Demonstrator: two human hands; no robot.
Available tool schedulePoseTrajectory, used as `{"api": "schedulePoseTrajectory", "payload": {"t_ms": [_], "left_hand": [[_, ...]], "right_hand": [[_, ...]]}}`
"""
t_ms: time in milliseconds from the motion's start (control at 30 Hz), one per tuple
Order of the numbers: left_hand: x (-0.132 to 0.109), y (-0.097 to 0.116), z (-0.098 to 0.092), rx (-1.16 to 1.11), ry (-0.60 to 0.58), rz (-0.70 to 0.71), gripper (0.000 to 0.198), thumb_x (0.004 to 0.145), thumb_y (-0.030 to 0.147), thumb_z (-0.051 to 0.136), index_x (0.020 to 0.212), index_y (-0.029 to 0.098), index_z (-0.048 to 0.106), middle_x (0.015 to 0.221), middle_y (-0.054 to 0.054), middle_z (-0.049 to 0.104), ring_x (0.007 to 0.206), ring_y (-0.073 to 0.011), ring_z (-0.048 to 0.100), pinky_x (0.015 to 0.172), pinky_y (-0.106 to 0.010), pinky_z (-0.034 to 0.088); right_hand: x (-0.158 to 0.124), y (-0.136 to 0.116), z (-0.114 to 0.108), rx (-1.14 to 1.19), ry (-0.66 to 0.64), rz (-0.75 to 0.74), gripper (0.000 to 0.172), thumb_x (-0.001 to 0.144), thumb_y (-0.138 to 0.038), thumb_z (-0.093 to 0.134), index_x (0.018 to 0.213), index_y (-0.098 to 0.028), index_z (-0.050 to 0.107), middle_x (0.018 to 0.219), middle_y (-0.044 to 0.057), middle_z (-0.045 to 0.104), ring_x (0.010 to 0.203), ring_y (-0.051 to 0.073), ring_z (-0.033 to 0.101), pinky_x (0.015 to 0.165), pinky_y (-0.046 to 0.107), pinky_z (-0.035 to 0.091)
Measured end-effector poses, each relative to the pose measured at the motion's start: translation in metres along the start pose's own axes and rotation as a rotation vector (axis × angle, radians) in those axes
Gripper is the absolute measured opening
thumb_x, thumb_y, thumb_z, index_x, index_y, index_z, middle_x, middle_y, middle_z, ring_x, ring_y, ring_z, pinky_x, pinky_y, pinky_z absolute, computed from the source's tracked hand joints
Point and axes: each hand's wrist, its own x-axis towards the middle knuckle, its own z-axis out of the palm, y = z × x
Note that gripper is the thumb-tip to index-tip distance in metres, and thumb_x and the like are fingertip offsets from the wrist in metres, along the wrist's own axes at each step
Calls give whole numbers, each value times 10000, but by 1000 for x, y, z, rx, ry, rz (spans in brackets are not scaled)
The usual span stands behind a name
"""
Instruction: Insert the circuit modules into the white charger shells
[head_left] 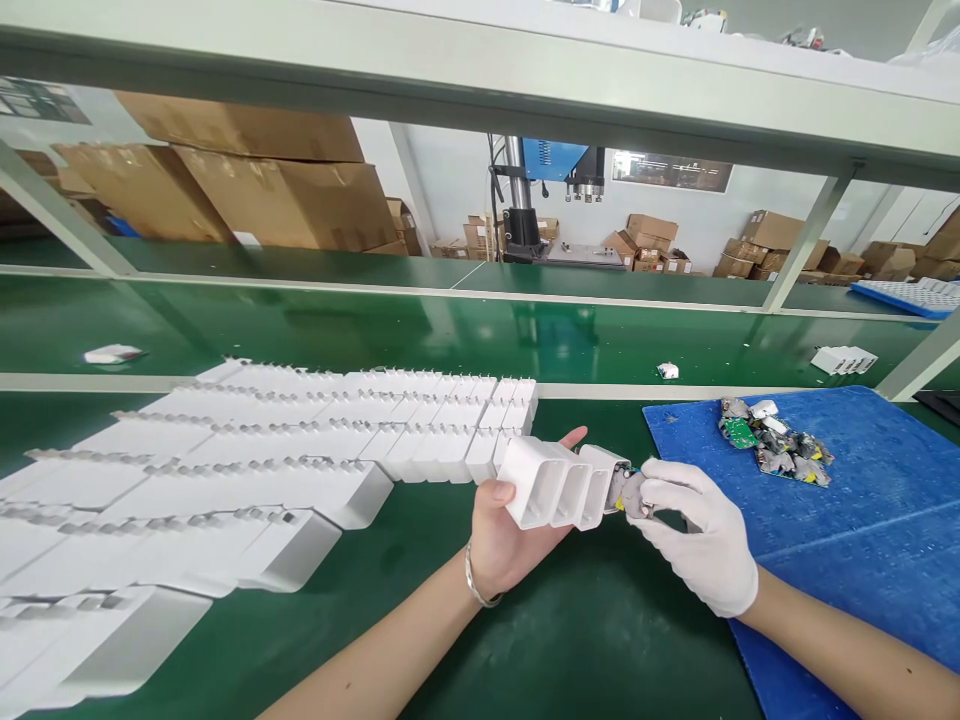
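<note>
My bare left hand (510,535), with a bracelet at the wrist, holds three white plastic charger housings (559,482) side by side, open ends toward the right. My right hand (701,535) wears a white glove and pinches a small grey circuit module (628,490) at the mouth of the rightmost housing. Both hands hover above the green table (570,640), between the rows of housings and the blue mat.
Several long rows of white housings (300,440) cover the table at left. A blue mat (847,500) at right carries a pile of circuit modules (772,440). Loose white parts (844,360) lie on the conveyor belt behind. A shelf frame crosses overhead; cardboard boxes stand beyond.
</note>
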Motion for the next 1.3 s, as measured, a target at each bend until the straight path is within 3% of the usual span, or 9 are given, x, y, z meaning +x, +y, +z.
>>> {"api": "schedulePoseTrajectory", "payload": {"t_ms": [200,767,867,967,1067,1200,1300], "left_hand": [[0,-1,-3,-25,-60,-6,807,549,496,651,1283,192,508,1087,-87,629,1017,-307,528,849,-397,387],[1,-3,-5,-51,-52,-29,786,534,464,689,1259,194,545,1046,-92,649,966,-280,550,830,-380,395],[0,-5,-3,-124,-73,-59,756,565,478,673,1247,176,554,1019,-89,660,956,-264,557,815,-360,405],[0,-7,-1,-217,-112,-103,757,597,517,648,1252,152,544,1074,-96,655,1008,-271,550,837,-369,409],[0,-9,0,-294,-152,-148,763,632,553,610,1267,140,521,1118,-99,645,1035,-268,547,852,-376,408],[0,-11,-3,-316,-158,-183,731,644,562,584,1243,147,533,1145,-102,637,1032,-254,555,869,-374,402],[1,-13,-5,-312,-129,-206,718,648,574,564,1236,162,538,1154,-103,634,1053,-260,554,871,-377,405]], "right_hand": [[-2,1,-2,10,9,-50,181,753,-126,653,891,-244,654,1003,50,661,921,192,666,786,291,572],[3,-6,2,-27,-43,-62,181,790,-133,617,903,-260,680,986,37,679,905,179,663,784,284,562],[8,-8,-4,116,-106,81,291,758,-243,682,1043,-300,662,1151,42,634,1090,228,585,932,377,493],[16,-7,-10,466,-223,451,467,830,-423,597,1281,-330,515,1360,43,500,1274,242,438,1063,454,362],[21,-5,-6,787,-396,725,548,802,-502,617,1294,-287,508,1282,63,571,1207,241,506,1021,444,406],[22,-2,4,872,-445,803,615,638,-506,763,1164,-225,614,1155,66,644,1068,252,592,938,431,462],[42,16,-6,658,-563,758,570,660,-501,740,1134,-199,644,1081,61,676,1017,241,620,911,402,487]]}}
